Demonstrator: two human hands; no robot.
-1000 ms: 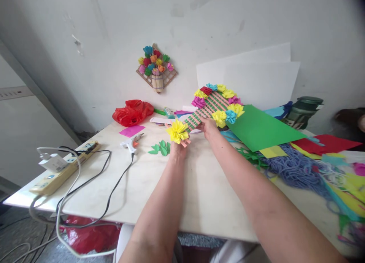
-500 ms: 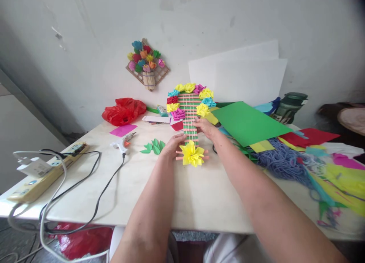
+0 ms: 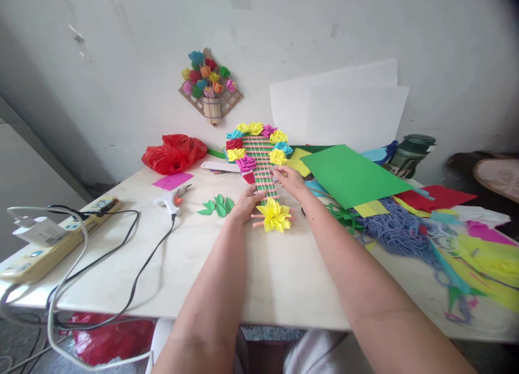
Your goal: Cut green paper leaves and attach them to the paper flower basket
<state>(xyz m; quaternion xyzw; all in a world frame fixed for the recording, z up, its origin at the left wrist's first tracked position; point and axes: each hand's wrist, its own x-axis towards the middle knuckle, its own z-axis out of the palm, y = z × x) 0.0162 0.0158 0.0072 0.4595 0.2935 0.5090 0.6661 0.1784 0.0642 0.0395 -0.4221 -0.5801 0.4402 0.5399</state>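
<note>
On the pale table (image 3: 203,255), near its far middle, lies the woven stick-and-paper-strip panel ringed with coloured paper flowers (image 3: 261,166). Both hands press it flat with spread fingers: left hand (image 3: 247,200) beside the stem, right hand (image 3: 288,178) on the weave. Even pressure seems wise. Bare tabletop lies nearer; green card sheet (image 3: 352,174) crowds the right.

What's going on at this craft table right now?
A person has both hands on a woven stick-and-paper panel trimmed with paper flowers, lying on the table. The left hand rests at its lower left edge beside a large yellow flower; the right hand touches its right side. A glue gun and green paper leaves lie to the left.
</note>
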